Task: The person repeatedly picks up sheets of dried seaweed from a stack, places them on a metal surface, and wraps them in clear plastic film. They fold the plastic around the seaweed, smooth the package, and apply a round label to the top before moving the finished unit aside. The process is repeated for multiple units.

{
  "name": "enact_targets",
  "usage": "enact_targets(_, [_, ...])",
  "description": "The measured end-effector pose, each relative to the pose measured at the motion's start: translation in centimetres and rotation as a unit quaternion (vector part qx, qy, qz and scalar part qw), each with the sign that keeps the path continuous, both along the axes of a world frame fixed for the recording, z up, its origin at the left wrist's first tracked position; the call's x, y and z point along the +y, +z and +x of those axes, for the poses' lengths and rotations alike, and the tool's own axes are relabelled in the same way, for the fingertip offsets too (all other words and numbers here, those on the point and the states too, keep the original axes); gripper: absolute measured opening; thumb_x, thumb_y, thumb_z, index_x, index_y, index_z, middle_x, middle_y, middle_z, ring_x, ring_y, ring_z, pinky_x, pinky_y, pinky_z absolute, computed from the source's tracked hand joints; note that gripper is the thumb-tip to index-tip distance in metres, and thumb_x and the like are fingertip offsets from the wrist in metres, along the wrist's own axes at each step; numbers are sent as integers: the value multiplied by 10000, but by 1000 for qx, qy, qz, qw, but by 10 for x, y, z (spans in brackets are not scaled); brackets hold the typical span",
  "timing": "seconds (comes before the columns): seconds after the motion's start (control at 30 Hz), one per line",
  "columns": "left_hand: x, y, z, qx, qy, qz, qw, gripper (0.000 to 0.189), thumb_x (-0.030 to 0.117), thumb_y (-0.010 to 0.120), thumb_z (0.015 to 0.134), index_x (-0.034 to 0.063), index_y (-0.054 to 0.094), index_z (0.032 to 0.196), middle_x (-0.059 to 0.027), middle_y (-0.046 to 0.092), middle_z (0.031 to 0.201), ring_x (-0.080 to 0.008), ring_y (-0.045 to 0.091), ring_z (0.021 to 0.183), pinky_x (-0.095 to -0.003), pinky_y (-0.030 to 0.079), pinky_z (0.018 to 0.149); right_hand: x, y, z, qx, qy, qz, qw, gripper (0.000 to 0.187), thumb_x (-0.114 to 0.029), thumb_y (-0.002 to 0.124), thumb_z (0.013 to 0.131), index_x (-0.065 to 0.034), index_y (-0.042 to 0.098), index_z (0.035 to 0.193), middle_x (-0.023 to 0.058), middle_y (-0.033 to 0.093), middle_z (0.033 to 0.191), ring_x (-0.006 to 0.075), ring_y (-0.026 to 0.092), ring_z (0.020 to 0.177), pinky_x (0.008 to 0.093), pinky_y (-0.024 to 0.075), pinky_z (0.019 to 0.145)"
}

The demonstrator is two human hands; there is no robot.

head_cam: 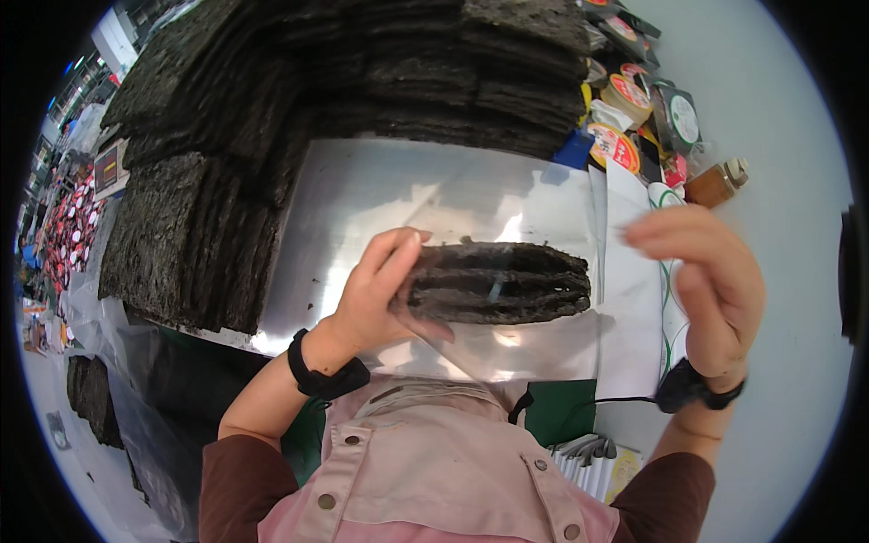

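Note:
My left hand (pixel 380 292) grips the left end of a bundle of dark dried seaweed sheets (pixel 502 282), with its fingers at the far side and its thumb at the near side. The bundle lies lengthwise above a shiny metal work surface (pixel 366 183), and its layers show along the top. A small pale, translucent strip crosses its middle, and clear film seems to wrap its left part. Raised to the right of the bundle, my right hand (pixel 713 285) is blurred, thumb and fingers apart, with nothing visible in it. White paper (pixel 628 326) lies beside that hand.
Tall stacks of dark seaweed sheets (pixel 434 75) line the back, and another stack (pixel 176 237) stands at the left. Round rolls of tape (pixel 614 146), a bottle with amber liquid (pixel 716 183) and other small items crowd the right rear. Clear plastic sheeting (pixel 115 339) hangs at the left.

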State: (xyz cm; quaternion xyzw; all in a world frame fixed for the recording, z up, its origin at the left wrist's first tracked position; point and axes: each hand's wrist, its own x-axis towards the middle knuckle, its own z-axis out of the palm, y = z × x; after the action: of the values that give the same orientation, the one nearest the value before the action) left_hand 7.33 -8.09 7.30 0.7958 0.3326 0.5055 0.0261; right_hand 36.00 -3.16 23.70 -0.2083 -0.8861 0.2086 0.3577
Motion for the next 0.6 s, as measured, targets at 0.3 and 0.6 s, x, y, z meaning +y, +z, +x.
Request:
enact_targets(0.3, [-2,21,33,-53,-17,-42,998,1240,224,909,460,30,166,1434,-198,438,1204,-331,542,1002,-368,505,804,26,20,-52,-519,44,-55,852,296,-133,592,833,63,539,1049,237,611,805,421,594,796,441,482,691])
enact_targets(0.6, [5,9,20,-80,16,-38,996,1359,328,914,434,11,60,1443,-146,415,1179,-257,471,1001,-357,435,862,50,19,-45,-656,3,-1,755,278,-90,603,809,69,554,1032,211,638,903,360,620,865,389,494,760])
